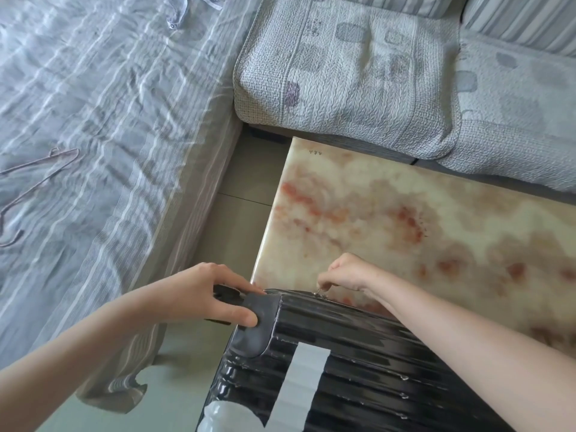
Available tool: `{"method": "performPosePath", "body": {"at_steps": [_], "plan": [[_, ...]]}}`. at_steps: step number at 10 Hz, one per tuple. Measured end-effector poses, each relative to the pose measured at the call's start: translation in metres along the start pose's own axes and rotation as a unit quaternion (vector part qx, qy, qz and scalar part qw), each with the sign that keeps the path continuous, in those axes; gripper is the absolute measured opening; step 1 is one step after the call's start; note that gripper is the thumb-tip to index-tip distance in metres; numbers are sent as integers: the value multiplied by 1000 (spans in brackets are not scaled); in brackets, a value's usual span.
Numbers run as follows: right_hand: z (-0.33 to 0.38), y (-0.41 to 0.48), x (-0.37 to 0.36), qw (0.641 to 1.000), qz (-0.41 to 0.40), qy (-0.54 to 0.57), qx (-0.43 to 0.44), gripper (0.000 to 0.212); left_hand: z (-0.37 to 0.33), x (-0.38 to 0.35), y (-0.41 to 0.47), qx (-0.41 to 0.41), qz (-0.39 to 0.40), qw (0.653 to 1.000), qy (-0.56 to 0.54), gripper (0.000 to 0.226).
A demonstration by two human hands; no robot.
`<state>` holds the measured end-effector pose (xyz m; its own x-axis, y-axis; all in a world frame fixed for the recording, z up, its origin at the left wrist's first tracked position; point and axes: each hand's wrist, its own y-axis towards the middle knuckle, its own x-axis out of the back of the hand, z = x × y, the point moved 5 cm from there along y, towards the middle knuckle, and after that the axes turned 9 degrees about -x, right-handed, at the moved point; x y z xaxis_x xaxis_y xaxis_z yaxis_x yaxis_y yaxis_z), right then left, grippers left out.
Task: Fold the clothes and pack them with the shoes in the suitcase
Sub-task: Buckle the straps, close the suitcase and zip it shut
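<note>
Bed [124, 104]: striped sheet, wire hangers [37, 179] lying on it.
Your left hand [212, 294]: wrapped round the grey corner cap [258, 332], thumb pressing it; fingers possibly on a wheel, too blurred to tell.
Suitcase [358, 353]: black, ribbed, lid down, flat on the marble table [405, 213].
Your right hand [349, 272]: pinching the zip pull [321, 294] at the far edge.
Sofa [358, 57]: behind the table.
</note>
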<state>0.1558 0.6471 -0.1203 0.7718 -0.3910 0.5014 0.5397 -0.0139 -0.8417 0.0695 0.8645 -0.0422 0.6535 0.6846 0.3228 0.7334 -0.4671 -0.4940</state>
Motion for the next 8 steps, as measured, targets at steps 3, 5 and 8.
{"method": "performPosePath", "body": {"at_steps": [3, 5, 8], "plan": [[-11, -19, 19, 991, 66, 114, 29, 28, 1, 1, 10, 16, 64, 998, 24, 42], [-26, -34, 25, 988, 69, 132, 44, 34, -17, 1, 8, 12, 52, 997, 51, 40], [-43, -87, 45, 976, 52, 184, 102, 25, -53, -29, 8, -14, -5, 989, 145, 39]]}}
